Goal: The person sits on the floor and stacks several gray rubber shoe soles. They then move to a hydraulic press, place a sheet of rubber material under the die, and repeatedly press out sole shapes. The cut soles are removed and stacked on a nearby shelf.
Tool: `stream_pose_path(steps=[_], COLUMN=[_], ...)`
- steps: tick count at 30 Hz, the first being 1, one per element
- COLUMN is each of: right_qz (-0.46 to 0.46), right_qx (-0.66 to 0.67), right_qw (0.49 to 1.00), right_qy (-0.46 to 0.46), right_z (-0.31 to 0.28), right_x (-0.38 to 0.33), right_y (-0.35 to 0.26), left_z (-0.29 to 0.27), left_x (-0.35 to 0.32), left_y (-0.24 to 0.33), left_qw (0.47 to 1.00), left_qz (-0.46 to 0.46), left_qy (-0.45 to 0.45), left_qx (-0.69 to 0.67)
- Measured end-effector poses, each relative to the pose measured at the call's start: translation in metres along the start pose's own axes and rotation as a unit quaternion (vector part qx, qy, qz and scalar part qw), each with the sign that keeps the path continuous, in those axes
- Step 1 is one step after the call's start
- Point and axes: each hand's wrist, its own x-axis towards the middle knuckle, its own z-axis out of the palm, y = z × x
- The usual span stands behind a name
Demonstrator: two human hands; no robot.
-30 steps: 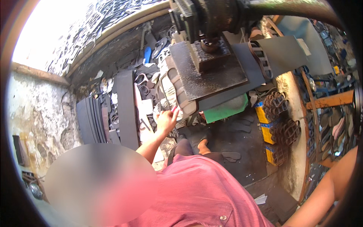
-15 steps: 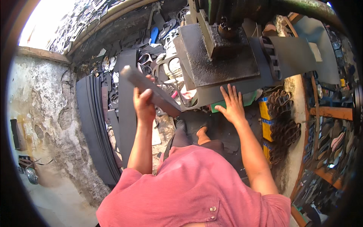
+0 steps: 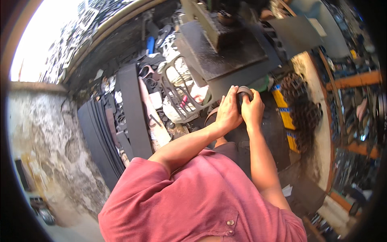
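Fingers of your left hand (image 3: 228,109) and right hand (image 3: 252,109) clamped together on dark strip (image 3: 244,92), just below press plate (image 3: 225,50). Step: gripping, bending strip. Next likely needs steady two-handed feed under plate.

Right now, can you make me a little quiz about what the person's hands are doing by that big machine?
1. True or false: both hands are on the same dark curved strip.
2. What hangs above the hands? A) a flat dark press plate B) a glass window C) a bucket
3. Fill in: dark long strips lean by the rough ______ on the person's left.

Key
1. True: the left hand and the right hand grip the dark curved strip together.
2. A: the flat dark press plate sits just above them.
3. Wall: the long strips stand beside the rough wall.
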Motion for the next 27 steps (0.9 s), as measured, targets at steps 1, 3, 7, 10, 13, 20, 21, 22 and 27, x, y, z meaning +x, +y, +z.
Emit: stream_pose_path(steps=[1, 3, 7, 10, 13, 20, 21, 22, 27], right_qz=[0.072, 0.115, 0.218, 0.324, 0.425, 0.609, 0.528, 0.421, -0.053], right_qx=[-0.037, 0.011, 0.494, 0.454, 0.468, 0.030, -0.054, -0.139, 0.046], right_qw=[0.996, 0.993, 0.821, 0.822, 0.774, 0.741, 0.839, 0.895, 0.994], right_qy=[0.029, 0.025, -0.185, -0.115, -0.007, 0.280, 0.118, -0.048, 0.082], right_z=[-0.005, -0.013, -0.061, -0.058, -0.034, 0.058, 0.058, 0.059, 0.023], right_x=[0.003, -0.008, -0.058, -0.092, -0.142, -0.269, -0.261, -0.247, -0.118], right_y=[0.016, 0.046, 0.065, 0.135, 0.216, 0.377, 0.368, 0.355, 0.132], left_z=[0.012, 0.026, -0.026, -0.059, -0.044, -0.040, -0.039, -0.036, -0.001], left_x=[-0.005, -0.016, -0.019, -0.021, -0.038, -0.018, -0.020, -0.020, 0.008], left_y=[0.000, -0.004, 0.010, 0.012, -0.022, -0.016, -0.020, -0.025, 0.011], left_qw=[0.998, 0.983, 0.962, 0.878, 0.937, 0.980, 0.980, 0.977, 0.990], left_qz=[0.042, 0.141, 0.115, 0.279, 0.244, 0.087, 0.075, 0.065, -0.011], left_qy=[-0.021, -0.068, -0.244, -0.379, -0.188, -0.176, -0.181, -0.193, 0.023], left_qx=[0.036, 0.098, -0.044, -0.084, -0.164, -0.026, -0.028, -0.065, -0.137])
